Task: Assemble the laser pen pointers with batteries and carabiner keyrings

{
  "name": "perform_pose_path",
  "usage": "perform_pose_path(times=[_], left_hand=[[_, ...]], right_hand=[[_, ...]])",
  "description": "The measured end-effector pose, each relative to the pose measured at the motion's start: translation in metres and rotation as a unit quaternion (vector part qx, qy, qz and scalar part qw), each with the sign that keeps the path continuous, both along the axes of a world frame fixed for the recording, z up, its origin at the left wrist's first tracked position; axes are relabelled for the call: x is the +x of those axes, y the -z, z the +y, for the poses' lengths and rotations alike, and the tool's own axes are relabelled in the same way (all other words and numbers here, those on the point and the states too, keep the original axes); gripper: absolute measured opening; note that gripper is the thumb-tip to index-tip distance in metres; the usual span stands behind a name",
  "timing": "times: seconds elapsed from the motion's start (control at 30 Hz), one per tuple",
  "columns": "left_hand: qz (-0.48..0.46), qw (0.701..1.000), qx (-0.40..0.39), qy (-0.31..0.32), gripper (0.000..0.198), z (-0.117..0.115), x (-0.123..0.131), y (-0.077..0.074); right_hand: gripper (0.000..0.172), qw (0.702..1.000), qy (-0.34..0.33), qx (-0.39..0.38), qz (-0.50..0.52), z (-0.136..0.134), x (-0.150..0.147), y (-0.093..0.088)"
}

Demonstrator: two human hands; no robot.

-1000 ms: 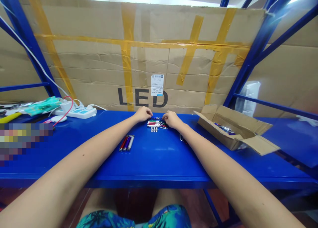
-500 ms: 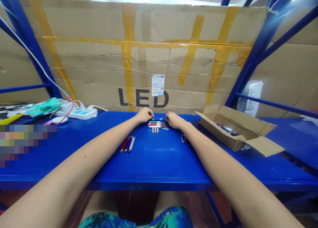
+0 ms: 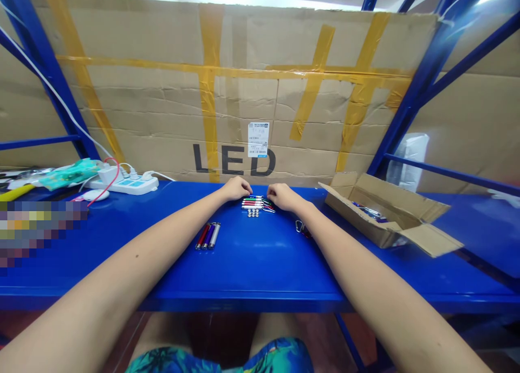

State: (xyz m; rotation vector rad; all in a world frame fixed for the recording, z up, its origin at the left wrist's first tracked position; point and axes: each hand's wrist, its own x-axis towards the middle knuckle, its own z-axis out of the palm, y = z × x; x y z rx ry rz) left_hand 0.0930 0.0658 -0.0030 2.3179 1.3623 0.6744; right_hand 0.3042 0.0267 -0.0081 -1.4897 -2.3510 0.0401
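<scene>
My left hand (image 3: pixel 238 189) rests at the left end of a row of slim, shiny flashlights (image 3: pixel 252 202) in green, red and silver, its fingers closed around the tip of the rearmost one, a blue flashlight (image 3: pixel 255 197). Across from it, my right hand (image 3: pixel 283 196) has curled fingers at that flashlight's other end, beside the carabiner clips (image 3: pixel 268 208). Directly in front of the row sit several small silver caps (image 3: pixel 253 213). Nearer on the left lie three more flashlights, red, purple and silver (image 3: pixel 208 236). A carabiner (image 3: pixel 299 227) pokes out beside my right forearm, which partly hides it.
An open cardboard box (image 3: pixel 361 221) with more clips and tubes inside stands on the right. A white power strip (image 3: pixel 134 184) with cables lies at the back left. Behind the blue table (image 3: pixel 252 275) stands a large taped carton (image 3: pixel 162 108), between blue metal posts.
The blue flashlight has come down against the back of the row. My right hand has shifted slightly left; my left hand stays almost in place.
</scene>
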Motion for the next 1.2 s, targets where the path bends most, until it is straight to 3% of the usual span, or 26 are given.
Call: perform_pose_path(times=[0.53,1.2], left_hand=[[-0.033,0.997,-0.065,0.031,0.025,-0.011,-0.003,-0.003],[-0.042,0.996,-0.071,0.031,0.021,-0.018,-0.004,-0.005]], right_hand=[[0.013,0.999,0.006,-0.041,0.033,-0.009,-0.005,0.000],[0.015,0.995,0.021,-0.060,0.071,-0.009,-0.004,-0.001]])
